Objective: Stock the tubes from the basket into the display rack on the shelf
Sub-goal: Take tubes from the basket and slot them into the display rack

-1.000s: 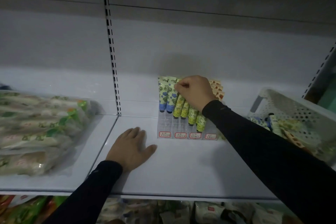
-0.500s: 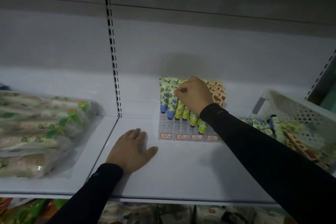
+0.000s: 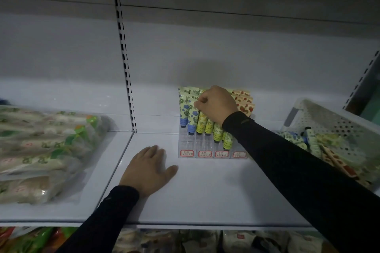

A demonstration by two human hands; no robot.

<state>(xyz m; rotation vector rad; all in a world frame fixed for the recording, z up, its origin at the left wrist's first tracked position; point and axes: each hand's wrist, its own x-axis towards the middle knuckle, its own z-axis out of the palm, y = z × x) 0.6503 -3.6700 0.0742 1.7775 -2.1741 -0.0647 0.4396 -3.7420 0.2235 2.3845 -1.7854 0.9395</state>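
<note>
Pinching a yellow tube (image 3: 200,118) at its top, the right hand (image 3: 216,104) seats it in the display rack (image 3: 211,150); the left hand (image 3: 148,168) rests flat on the shelf (image 3: 205,191), probably for support.

I am looking at a shop aisle: slotted metal shelving (image 3: 125,80) is carrying bagged goods (image 3: 41,150) and a price-labelled display rack (image 3: 212,153).

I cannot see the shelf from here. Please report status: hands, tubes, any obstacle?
Left hand flat on shelf, open. Right hand pinching a tube top in the display rack. More tubes wait in basket. Nothing in the way.
</note>
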